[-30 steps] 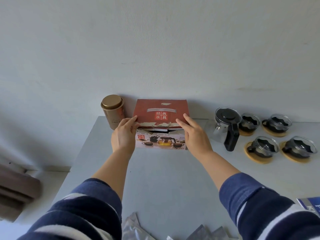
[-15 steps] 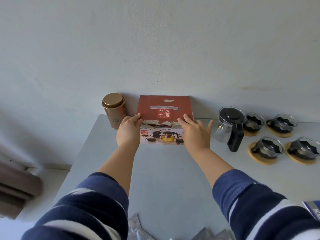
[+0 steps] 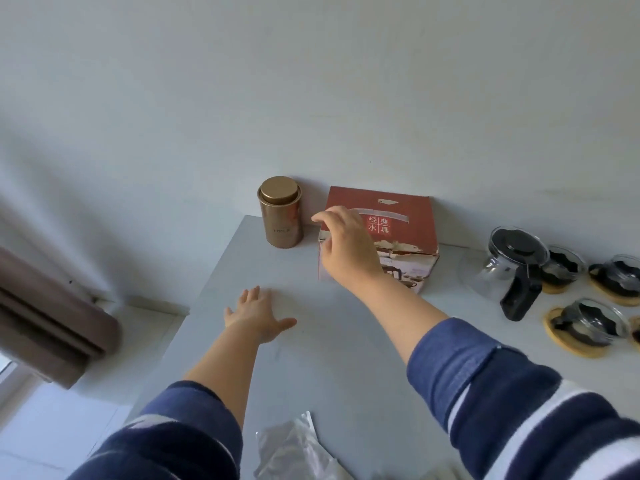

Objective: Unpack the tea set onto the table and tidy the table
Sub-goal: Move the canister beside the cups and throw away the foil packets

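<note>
The red tea set box (image 3: 405,223) stands shut against the wall at the back of the grey table (image 3: 332,341). My right hand (image 3: 346,247) hovers in front of the box's left corner, fingers curled and apart, holding nothing. My left hand (image 3: 258,315) lies flat on the table, fingers spread, well in front of the gold tea tin (image 3: 280,213). To the right stand the glass teapot with a black handle (image 3: 512,268) and glass cups on wooden coasters (image 3: 585,323).
Silvery foil packets (image 3: 294,452) lie at the near edge of the table. The table's left edge runs beside a brown object (image 3: 52,317) on the floor. The wall stands directly behind the box and tin.
Both hands have let go of the box. My left hand dropped to the tabletop, my right hand shifted to the box's left corner, and the view swung left.
</note>
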### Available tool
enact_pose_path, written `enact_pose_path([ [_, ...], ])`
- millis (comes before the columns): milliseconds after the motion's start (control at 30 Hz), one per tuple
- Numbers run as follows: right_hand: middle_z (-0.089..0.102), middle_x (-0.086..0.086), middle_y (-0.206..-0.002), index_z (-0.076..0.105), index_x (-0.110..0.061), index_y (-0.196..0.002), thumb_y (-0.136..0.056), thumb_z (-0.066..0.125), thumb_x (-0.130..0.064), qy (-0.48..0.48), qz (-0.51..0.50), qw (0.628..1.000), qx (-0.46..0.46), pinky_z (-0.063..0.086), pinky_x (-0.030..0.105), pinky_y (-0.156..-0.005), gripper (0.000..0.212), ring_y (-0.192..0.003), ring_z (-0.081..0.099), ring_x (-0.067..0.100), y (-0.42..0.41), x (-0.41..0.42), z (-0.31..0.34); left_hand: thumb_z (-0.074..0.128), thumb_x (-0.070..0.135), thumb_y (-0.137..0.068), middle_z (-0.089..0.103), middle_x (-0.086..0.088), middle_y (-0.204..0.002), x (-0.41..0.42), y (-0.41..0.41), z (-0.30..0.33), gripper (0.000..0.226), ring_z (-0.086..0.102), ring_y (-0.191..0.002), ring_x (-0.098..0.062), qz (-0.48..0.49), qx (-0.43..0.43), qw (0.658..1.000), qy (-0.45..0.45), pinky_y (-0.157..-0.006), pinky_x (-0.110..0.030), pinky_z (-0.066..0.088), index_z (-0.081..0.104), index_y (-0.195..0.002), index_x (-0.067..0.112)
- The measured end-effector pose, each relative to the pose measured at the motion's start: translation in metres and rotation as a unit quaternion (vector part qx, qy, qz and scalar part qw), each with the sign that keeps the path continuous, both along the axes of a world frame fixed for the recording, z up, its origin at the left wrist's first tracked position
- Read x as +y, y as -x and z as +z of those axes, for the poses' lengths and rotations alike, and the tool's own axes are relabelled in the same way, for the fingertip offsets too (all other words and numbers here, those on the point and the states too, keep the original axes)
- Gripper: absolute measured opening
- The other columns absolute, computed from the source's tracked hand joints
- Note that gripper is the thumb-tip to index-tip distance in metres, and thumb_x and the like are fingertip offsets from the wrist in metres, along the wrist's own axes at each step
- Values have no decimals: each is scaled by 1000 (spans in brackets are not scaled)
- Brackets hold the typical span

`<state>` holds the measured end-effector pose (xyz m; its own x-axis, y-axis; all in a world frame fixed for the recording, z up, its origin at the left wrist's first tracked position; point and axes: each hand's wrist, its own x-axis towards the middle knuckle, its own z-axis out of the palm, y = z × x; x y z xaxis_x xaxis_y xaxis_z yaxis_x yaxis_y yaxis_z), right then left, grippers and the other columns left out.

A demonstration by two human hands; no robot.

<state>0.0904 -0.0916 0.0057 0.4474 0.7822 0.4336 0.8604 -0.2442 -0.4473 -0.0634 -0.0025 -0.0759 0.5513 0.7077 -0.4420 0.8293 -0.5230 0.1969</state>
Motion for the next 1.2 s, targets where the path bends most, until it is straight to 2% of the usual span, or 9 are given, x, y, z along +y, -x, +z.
enact_pose_path([
  [100,53,14,-130,49,-8,-134,-83,50,5,10,54,986,158,40,30,-98,52,-119,50,30,24,44,-16,55,75,-74,-20,3,-160,-4,13,-11,117,-17,-148,-19,-46,40,998,13,-117,-51,7,-12,-153,20],
  [200,31,12,-150,12,-16,-152,-85,62,-11,88,-7,930,357,42,39,-105,83,-135,38,28,26,88,-43,54,78,-72,-24,2,-160,-2,17,-20,121,-20,-147,-21,-53,31,998,1,-118,-51,4,-16,-152,20],
  [333,12,10,-159,-9,-17,-152,-75,78,-30,90,-138,888,429,26,43,-116,118,-144,22,30,1,132,-66,56,76,-73,-24,2,-159,3,14,-26,121,-20,-147,-21,-50,31,998,4,-118,-53,3,-16,-152,21],
  [433,21,6,-157,-4,-16,-152,-63,86,-34,31,-161,880,446,27,42,-117,128,-144,27,25,-15,157,-71,57,75,-73,-26,4,-158,4,14,-29,121,-21,-147,-21,-45,38,998,11,-119,-54,1,-18,-152,22],
  [633,48,4,-140,29,-16,-140,-57,88,-30,-7,-160,886,435,43,40,-105,102,-127,49,25,-13,166,-75,57,74,-73,-27,4,-158,4,14,-30,120,-21,-147,-21,-46,43,998,10,-118,-55,2,-17,-152,23],
  [800,52,4,-131,33,-16,-132,-59,87,-30,-44,-119,888,443,47,33,-90,91,-112,56,22,11,140,-47,58,74,-73,-24,4,-159,7,13,-24,120,-19,-147,-22,-37,51,998,15,-117,-58,4,-16,-152,23],
  [933,55,-1,-123,37,-15,-127,-62,86,-31,-52,-53,887,455,43,27,-79,84,-100,54,15,30,96,2,47,67,-86,-1,2,-162,-18,18,-17,94,-3,-149,-22,-35,48,996,-72,-116,-57,7,3,-154,21],
  [1067,60,-1,-116,45,-15,-120,-57,89,-29,-94,-36,891,442,50,28,-82,78,-103,61,15,25,30,34,46,30,-95,38,0,-140,-80,6,-11,47,36,-131,-20,-35,-4,985,-171,-104,-38,33,36,-140,19],
  [1200,60,-2,-117,44,-17,-120,-61,88,-27,-118,-54,889,438,50,29,-87,75,-103,59,13,-3,-54,52,43,19,-91,45,1,-131,-151,-46,-1,42,41,-122,-19,-101,-61,985,-122,-95,-33,36,43,-133,20],
])
